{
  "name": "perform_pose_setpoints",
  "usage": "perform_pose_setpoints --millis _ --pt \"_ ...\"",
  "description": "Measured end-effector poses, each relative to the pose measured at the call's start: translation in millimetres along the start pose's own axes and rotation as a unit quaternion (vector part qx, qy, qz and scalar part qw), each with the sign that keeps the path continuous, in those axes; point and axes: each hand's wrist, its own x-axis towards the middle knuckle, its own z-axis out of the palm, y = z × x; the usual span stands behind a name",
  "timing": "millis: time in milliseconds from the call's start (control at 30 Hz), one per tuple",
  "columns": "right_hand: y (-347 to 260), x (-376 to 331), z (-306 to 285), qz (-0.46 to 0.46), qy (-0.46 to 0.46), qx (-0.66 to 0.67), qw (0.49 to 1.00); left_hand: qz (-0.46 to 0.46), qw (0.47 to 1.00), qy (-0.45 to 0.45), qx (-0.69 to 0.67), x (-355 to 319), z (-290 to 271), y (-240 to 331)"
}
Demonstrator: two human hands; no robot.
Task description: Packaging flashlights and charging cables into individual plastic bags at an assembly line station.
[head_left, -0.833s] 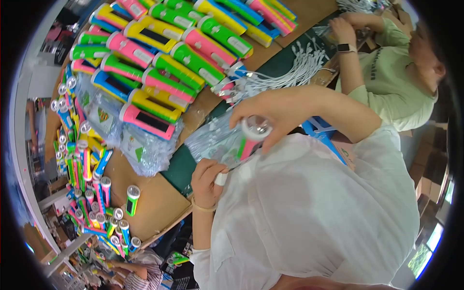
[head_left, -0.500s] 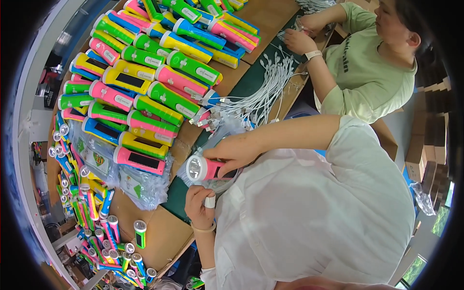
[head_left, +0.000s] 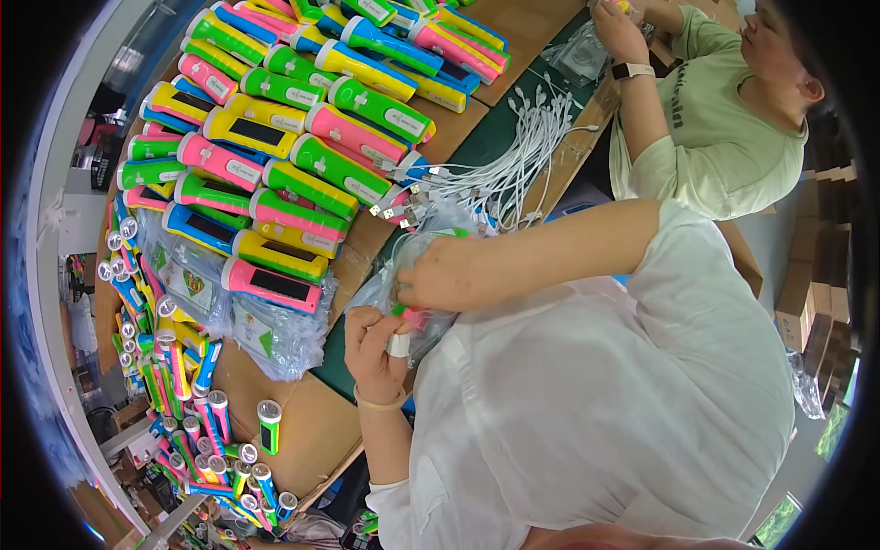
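Note:
My left hand (head_left: 374,350), with white tape round one finger, is closed, its fingertips against a small pink and green piece (head_left: 414,318). Whether that piece is part of a flashlight or print on plastic, I cannot tell. Bent fingers of my right hand (head_left: 445,277) grip a crumpled clear plastic bag (head_left: 371,291) just above the left. Part of the bag lies hidden under my right hand. The pink flashlight with the white head seen before is out of sight. Beyond my right hand is a bundle of white USB cables (head_left: 513,174).
Stacked flashlights (head_left: 275,165) in pink, green, yellow and blue cover the cardboard (head_left: 302,412) at left. Filled plastic bags (head_left: 275,335) lie in front of them. More flashlights stand at lower left (head_left: 220,458). A co-worker in a green shirt (head_left: 715,128) sits at upper right.
My right hand held a pink flashlight by its body; now its fingers are on the plastic bag and the flashlight is hidden. My left hand has moved up slightly toward it.

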Motion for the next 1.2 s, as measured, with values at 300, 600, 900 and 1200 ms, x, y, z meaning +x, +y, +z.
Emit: perform_pose_setpoints --millis 300,600,900,1200 --pt "74 -93 -26 0.167 0.231 0.204 0.937 -0.095 0.994 0.048 -0.008 -27 1 -28" --pt "35 -21 -1 -0.045 0.205 0.162 0.964 -0.16 0.975 0.091 -0.121 -3 -2 -35" --pt "42 17 -2 -0.001 -0.062 0.114 0.992 -0.113 0.986 0.05 -0.111 40 1 -39" --pt "78 -47 -15 0.035 -0.016 0.728 0.685 -0.325 0.868 0.07 -0.368 97 10 -42"
